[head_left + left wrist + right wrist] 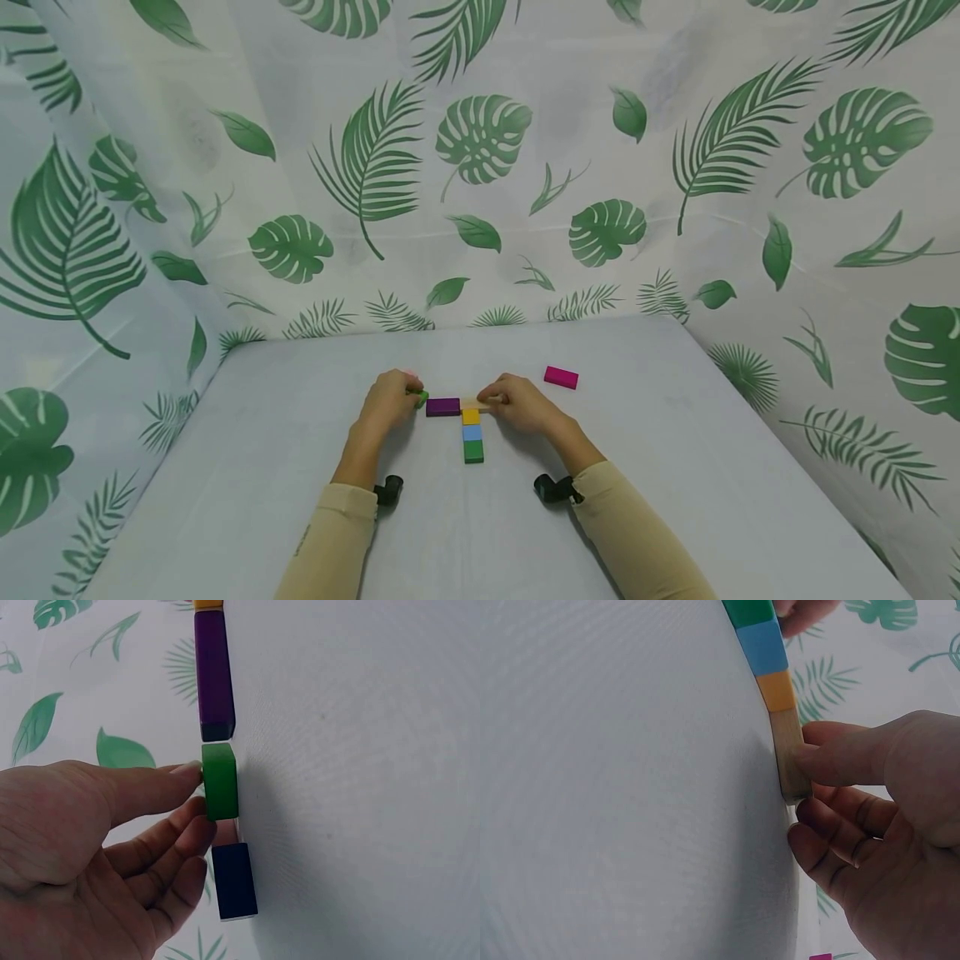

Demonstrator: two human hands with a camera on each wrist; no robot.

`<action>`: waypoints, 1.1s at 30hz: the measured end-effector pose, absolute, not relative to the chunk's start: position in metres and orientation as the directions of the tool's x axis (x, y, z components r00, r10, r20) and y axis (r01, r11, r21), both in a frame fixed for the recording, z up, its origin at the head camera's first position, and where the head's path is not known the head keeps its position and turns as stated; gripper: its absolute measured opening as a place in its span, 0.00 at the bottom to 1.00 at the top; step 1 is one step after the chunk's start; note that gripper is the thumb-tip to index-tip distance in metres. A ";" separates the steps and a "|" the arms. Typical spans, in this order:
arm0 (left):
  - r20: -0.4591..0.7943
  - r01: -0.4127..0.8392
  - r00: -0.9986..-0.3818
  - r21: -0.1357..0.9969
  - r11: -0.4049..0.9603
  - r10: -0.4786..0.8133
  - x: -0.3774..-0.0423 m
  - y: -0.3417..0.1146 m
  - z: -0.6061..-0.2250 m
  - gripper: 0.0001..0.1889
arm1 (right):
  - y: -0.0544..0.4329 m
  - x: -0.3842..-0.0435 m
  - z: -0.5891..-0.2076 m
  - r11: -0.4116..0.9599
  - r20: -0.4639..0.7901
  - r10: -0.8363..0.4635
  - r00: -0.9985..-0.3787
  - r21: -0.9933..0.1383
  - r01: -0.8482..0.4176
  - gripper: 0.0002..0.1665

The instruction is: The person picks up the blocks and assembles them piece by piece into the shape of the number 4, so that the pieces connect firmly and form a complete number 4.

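My left hand (385,404) pinches a light green block (220,782) between thumb and fingertips, just left of a purple block (443,407). A narrow gap shows between those two blocks. With thumb and fingers, my right hand (522,403) grips a plain wooden block (788,754) lying at the purple block's right end. From there an orange block (470,416), a light blue block (472,432) and a darker green block (473,452) run in a row toward me. Near the left fingertips are a navy block (235,881) and a partly hidden pink block (226,832).
A magenta block (561,377) lies beyond the right hand on the white table (637,500). Leaf-printed cloth (540,167) stands behind the table and on both sides. A small black camera (553,488) is strapped to each wrist.
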State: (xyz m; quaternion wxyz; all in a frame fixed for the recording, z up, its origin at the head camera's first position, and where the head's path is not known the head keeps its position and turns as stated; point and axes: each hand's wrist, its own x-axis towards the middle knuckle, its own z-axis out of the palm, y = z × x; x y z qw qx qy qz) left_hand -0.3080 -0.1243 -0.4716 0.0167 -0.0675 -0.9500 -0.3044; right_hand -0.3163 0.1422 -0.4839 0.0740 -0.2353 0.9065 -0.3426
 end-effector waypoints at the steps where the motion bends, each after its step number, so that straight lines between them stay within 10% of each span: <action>1: 0.075 0.141 -0.990 0.572 0.808 0.119 -0.308 -0.124 -0.472 0.10 | 0.142 -0.317 -0.484 0.655 0.028 -0.478 -0.878 -0.655 -0.377 0.14; 33: 0.061 0.131 -0.991 0.575 0.808 0.117 -0.308 -0.123 -0.472 0.10 | 0.143 -0.315 -0.484 0.653 0.015 -0.456 -0.890 -0.674 -0.346 0.14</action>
